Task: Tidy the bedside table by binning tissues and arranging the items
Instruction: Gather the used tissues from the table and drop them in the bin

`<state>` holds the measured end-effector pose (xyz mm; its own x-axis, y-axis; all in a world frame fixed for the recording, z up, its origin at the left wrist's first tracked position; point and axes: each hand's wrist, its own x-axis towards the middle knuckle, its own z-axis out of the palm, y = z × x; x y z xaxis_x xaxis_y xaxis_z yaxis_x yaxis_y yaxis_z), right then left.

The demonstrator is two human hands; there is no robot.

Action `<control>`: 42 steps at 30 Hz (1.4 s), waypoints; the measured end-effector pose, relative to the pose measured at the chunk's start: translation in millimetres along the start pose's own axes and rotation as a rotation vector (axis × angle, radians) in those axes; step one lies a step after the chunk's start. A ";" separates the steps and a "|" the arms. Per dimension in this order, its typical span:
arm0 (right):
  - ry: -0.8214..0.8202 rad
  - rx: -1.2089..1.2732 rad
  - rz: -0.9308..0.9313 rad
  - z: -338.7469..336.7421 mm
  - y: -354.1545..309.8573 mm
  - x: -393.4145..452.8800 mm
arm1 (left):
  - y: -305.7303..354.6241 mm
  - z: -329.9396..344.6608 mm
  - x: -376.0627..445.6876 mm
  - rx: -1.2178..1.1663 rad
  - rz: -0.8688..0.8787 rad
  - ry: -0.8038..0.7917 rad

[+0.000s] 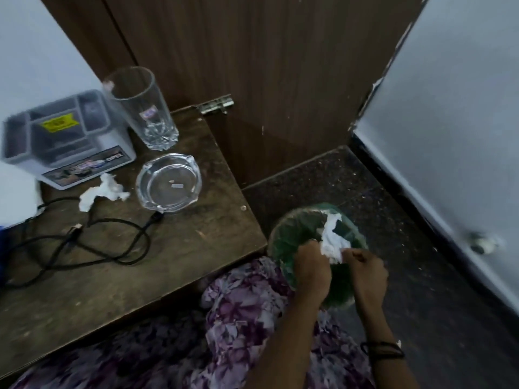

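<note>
Head cam shows both our hands over the green-lined bin point(283, 234) on the floor, just right of the bedside table point(182, 248). Our left hand point(311, 272) and right hand point(366, 272) are each pinched shut on the same crumpled white tissue point(332, 240), holding it right above the bin's mouth, so we'd say this one is about to be dropped.

Up on the table there's one more tissue wad point(102, 192), lying between the grey organiser box point(67, 144) and the glass ashtray point(168, 182), touching neither as far as we can tell. It's practically weightless and soft, so a light fingertip pinch anywhere on the bunched middle should lift it, though it could probably tear or shed bits.

The tall drinking glass point(140, 108) and the ashtray look heavy-ish, slick and breakable, so we'd wrap the glass round its side. A black cable point(112, 242) sprawls loose and floppy across the front.
</note>
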<state>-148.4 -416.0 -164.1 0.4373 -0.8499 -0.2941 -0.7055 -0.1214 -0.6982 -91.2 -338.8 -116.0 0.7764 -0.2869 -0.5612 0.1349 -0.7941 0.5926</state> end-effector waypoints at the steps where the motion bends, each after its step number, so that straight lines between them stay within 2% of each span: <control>1: -0.033 -0.007 0.008 10.7 11.5 5.9 | -5.8 5.5 6.2 0.021 -0.008 -0.001; 6: -0.208 -0.098 0.069 41.7 46.2 27.4 | -23.6 21.0 30.9 0.186 0.085 -0.063; 8: -0.232 -0.115 0.085 41.9 49.3 29.8 | -30.3 26.3 36.6 0.217 0.095 -0.069; 13: -0.104 -0.031 0.055 17.5 17.4 12.6 | -18.9 16.8 28.0 0.167 0.110 -0.115; 17: -0.062 0.106 -0.077 -9.5 -37.9 -19.7 | -1.4 -17.4 -7.3 -0.058 0.214 -0.105; 22: -0.123 0.275 -0.423 -23.9 -115.2 -89.4 | -12.4 -102.2 -74.2 -0.441 0.447 0.203; 25: -0.248 0.301 -0.625 -8.6 -159.1 -133.4 | -35.0 -158.1 -97.4 -0.571 0.490 0.433; 27: -0.325 0.235 -0.745 11.0 -186.0 -154.3 | -57.4 -192.6 -99.3 -0.591 0.484 0.565; 29: -0.350 0.108 -0.883 33.9 -212.7 -167.6 | -82.0 -225.7 -91.8 -0.505 0.420 0.700; 32: -0.345 -0.124 -1.054 71.9 -251.1 -174.7 | -121.6 -267.5 -71.9 -0.231 0.301 0.896; 34: -0.327 -0.243 -1.125 99.7 -270.6 -172.1 | -146.5 -284.9 -52.0 -0.034 0.240 0.955; 38: -0.270 -0.473 -1.255 145.6 -291.2 -163.9 | -176.4 -300.3 -16.7 0.209 0.084 0.877; 42: -0.246 -0.609 -1.328 167.1 -293.8 -162.7 | -186.2 -300.3 -1.6 0.324 0.078 0.839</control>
<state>80.9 -156.3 -20.2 0.9718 0.1508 0.1815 0.1839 -0.9659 -0.1820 67.3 -29.6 -51.9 0.9871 0.0384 0.1554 -0.0183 -0.9373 0.3479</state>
